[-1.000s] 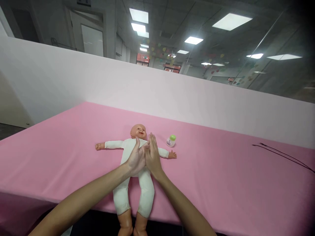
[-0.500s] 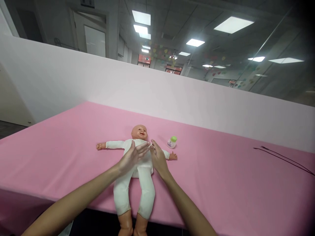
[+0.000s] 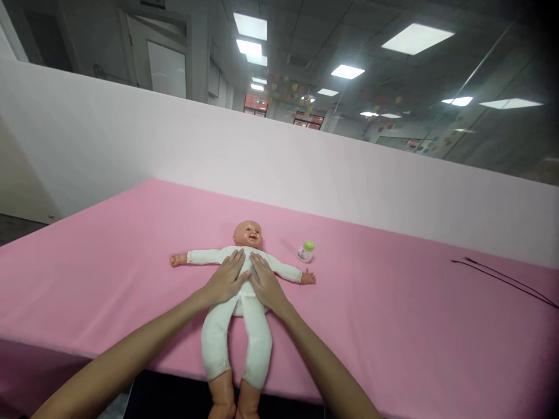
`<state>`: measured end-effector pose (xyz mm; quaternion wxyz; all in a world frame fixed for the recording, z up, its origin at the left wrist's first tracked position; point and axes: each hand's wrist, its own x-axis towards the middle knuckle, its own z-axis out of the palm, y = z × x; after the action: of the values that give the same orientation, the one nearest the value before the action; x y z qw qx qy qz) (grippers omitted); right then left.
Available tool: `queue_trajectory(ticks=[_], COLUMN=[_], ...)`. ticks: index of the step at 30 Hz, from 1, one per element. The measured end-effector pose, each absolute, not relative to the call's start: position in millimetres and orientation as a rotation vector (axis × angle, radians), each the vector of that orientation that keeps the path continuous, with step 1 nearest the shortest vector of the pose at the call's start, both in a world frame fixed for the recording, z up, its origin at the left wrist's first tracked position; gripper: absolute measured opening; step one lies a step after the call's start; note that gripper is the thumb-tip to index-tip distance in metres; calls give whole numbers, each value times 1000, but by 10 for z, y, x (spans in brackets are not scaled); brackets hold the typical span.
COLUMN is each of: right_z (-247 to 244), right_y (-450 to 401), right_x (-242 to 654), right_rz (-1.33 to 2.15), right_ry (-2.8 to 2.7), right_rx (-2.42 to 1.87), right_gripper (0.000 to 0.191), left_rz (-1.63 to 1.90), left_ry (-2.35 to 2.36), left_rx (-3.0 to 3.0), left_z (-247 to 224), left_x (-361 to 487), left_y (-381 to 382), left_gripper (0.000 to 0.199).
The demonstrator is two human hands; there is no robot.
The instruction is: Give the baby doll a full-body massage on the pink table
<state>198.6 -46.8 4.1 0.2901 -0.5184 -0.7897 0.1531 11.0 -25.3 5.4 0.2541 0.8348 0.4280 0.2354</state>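
A baby doll [image 3: 257, 343] with a white cloth body lies on its back on the pink table cover [image 3: 384, 302], arms spread and head away from me. My left hand [image 3: 225, 279] lies flat on the left side of its chest. On the right side of the chest rests my right hand [image 3: 267, 285], palm down with the fingers stretched out. The two thumbs nearly meet at the middle of the torso. Neither hand grips anything. Just beyond the doll's right-hand arm in the view stands a small clear bottle [image 3: 306, 252] with a green cap.
Two thin dark cords [image 3: 506, 282] lie at the right of the table. Behind the table runs a low white wall [image 3: 279, 163], with glass above it. The doll's feet reach past the table's near edge.
Both hands have come down onto the doll's chest. Before, they were raised over it with palms turned toward each other. My right hand has moved left, uncovering the doll's arm.
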Motion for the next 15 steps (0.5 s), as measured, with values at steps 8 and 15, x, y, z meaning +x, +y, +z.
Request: queue_trajectory(ticks=[8, 15], right_z=[-118, -48], right_y=[-420, -770], right_x=[2345, 2361], right_rz=[217, 418], right_ry=[-1954, -1939], right_rx=[-1747, -1831], right_gripper=[78, 81], left_rz=[571, 413], left_ry=[1395, 1347], left_rx=[2231, 2271], left_z=[-75, -79], left_x=[-179, -431], left_y=[-95, -279], left_gripper=[93, 91])
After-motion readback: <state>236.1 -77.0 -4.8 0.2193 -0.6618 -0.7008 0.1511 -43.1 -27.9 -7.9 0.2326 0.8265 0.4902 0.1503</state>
